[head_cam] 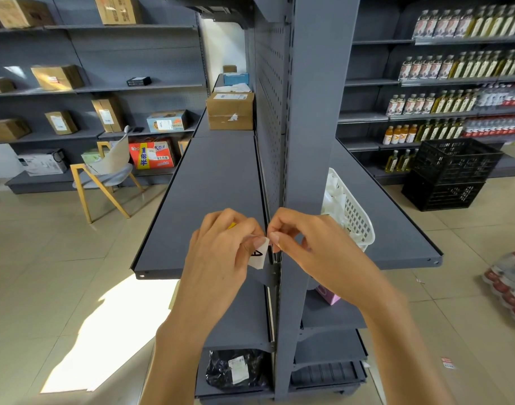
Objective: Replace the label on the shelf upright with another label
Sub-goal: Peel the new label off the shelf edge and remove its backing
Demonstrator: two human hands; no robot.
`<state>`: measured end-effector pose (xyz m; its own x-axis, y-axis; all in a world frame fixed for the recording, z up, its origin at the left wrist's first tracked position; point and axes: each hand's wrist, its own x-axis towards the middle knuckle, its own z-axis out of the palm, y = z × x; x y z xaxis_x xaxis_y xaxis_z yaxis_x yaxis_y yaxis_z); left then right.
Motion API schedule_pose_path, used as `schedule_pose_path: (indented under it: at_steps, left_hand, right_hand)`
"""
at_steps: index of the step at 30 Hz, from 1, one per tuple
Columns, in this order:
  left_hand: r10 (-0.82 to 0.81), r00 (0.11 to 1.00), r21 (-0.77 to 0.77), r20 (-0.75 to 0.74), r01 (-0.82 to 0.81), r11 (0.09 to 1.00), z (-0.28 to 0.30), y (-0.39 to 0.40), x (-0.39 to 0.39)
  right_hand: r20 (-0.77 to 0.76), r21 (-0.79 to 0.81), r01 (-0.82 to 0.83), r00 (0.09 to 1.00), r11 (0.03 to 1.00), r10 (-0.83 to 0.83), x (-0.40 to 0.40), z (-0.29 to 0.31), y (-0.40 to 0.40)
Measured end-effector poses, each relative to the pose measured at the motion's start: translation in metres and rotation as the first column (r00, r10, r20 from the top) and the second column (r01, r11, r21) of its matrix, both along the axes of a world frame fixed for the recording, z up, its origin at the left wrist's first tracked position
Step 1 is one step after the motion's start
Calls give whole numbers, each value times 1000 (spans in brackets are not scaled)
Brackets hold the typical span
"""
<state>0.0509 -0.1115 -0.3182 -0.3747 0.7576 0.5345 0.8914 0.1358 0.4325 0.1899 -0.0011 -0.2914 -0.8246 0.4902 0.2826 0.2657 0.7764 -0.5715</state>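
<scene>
The grey shelf upright (309,118) rises in the middle of the view, with no label visible on its face. Just in front of it, my left hand (221,252) pinches a small white label (257,257) with a black triangle mark; a bit of yellow (231,225) shows behind the fingers. My right hand (309,247) meets it from the right, thumb and forefinger pinched at the label's upper edge. Both hands hover at the level of the grey shelf board (209,200), to the left of the upright.
A white plastic basket (352,211) with white items sits on the right shelf board. A cardboard box (230,111) stands farther back on the left board. Black crates (452,173), a chair (107,176), bottle packs (510,285) and a black bag (236,369) on the bottom shelf surround the unit.
</scene>
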Motion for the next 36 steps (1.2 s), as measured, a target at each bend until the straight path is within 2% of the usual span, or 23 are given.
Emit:
schedule_pose_path:
  at_steps: [4, 10, 20, 29, 33, 36]
  left_hand:
    - [-9, 1000, 26, 14, 9, 1000, -1, 1, 0]
    - [-14, 985, 146, 169, -11, 989, 0, 5, 7]
    - [5, 998, -32, -62, -7, 999, -11, 9, 9]
    - [37, 986, -5, -165, -38, 999, -10, 10, 5]
    - [56, 995, 51, -86, -51, 997, -9, 10, 3]
    - [47, 995, 110, 87, -56, 992, -8, 10, 3]
  right_hand:
    - [-19, 9, 14, 1000, 1000, -14, 0, 0, -1]
    - [-74, -72, 64, 995, 995, -70, -1, -4, -1]
    - [-142, -164, 93, 983, 982, -117, -9, -13, -5]
    - [-126, -177, 131, 980, 976, -154, -12, -14, -5]
    - [-120, -155, 144, 979, 977, -164, -13, -13, -7]
    - [-128, -150, 154, 976, 977, -174, -12, -14, -4]
